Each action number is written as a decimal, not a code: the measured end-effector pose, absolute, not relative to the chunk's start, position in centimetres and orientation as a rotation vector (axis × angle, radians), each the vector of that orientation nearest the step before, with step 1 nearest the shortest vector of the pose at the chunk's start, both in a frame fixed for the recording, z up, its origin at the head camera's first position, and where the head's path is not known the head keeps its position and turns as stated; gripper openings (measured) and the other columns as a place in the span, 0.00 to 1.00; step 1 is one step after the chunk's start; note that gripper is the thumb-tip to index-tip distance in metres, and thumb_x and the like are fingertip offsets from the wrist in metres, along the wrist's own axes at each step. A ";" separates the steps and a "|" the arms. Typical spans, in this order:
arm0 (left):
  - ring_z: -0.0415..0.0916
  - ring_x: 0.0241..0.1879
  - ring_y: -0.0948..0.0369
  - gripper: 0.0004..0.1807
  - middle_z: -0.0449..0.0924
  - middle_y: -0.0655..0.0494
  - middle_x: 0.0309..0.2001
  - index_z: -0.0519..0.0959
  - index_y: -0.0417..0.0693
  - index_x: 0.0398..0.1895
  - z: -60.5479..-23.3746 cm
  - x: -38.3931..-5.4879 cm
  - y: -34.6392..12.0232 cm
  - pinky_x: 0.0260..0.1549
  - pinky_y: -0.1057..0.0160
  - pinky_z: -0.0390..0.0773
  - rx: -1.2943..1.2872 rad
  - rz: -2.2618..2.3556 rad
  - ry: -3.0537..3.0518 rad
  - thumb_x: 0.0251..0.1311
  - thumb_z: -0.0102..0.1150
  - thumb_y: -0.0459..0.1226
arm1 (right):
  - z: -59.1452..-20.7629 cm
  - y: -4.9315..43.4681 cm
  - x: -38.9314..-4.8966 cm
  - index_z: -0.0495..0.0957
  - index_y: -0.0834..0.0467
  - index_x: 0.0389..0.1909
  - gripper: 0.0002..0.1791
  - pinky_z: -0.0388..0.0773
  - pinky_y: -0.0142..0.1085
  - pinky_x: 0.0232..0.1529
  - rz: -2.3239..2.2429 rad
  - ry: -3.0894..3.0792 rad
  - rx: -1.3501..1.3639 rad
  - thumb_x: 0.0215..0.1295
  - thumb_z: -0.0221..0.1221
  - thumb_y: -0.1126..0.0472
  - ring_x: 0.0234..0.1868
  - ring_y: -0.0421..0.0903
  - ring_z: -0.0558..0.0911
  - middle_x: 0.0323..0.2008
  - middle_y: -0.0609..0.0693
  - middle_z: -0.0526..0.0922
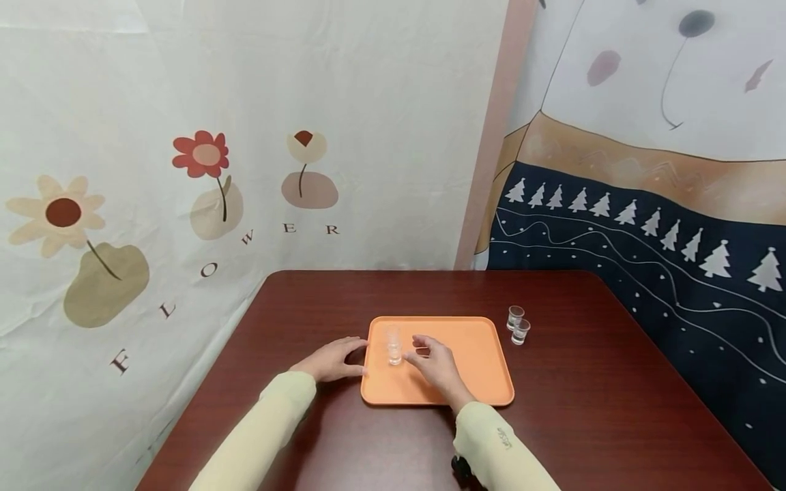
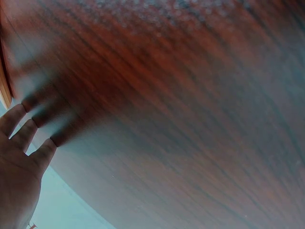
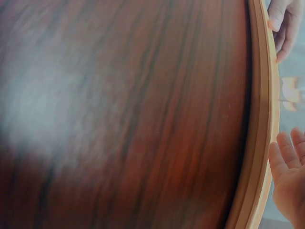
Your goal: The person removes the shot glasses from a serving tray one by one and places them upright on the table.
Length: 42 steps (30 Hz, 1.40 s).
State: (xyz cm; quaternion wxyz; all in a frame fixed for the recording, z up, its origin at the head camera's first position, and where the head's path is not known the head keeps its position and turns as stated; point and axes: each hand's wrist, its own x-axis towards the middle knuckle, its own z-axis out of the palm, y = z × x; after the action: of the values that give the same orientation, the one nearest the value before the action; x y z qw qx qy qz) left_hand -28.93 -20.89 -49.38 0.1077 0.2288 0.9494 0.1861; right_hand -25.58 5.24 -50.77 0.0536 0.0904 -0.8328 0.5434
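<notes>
On a dark wood tabletop, a right hand hangs over an orange tray, its grip spread just beside seemingly stacked clear glasses; a left hand, also spread, flanks the left rim. A light, level touch low down would best prevent toppling. Past the right rim stand two smaller-looking glasses.

The tray at the head view's lower centre is plain orange; the glasses are clear. The table is dark red-brown with streaked grain. Sleeves at the bottom are pale yellow. Upper left, red and cream flowers pattern a whitish cloth; at right, pale trees dot navy fabric.
</notes>
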 end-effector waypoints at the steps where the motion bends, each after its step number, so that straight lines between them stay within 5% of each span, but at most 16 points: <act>1: 0.61 0.70 0.46 0.39 0.65 0.42 0.70 0.70 0.50 0.70 -49.4 -28.9 -20.9 0.66 0.46 0.63 0.670 0.550 2.795 0.58 0.67 0.57 | -50.7 5.0 -25.6 0.77 0.68 0.59 0.26 0.82 0.45 0.48 1.658 -2.534 0.272 0.61 0.69 0.62 0.50 0.57 0.83 0.50 0.61 0.82; 42: 0.60 0.71 0.47 0.39 0.64 0.43 0.71 0.70 0.52 0.70 -49.3 -28.5 -20.9 0.67 0.46 0.62 0.659 0.542 2.795 0.58 0.66 0.58 | -51.7 2.5 -26.1 0.83 0.61 0.48 0.15 0.81 0.43 0.45 1.522 -2.593 0.256 0.62 0.69 0.59 0.42 0.49 0.83 0.40 0.52 0.85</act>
State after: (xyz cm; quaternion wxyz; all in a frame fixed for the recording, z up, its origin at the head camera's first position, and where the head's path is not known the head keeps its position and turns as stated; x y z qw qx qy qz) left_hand -28.53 -20.90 -49.27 0.1096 0.2242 0.9506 0.1844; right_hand -26.13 2.48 -51.71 0.0617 0.0846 -0.8576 0.5035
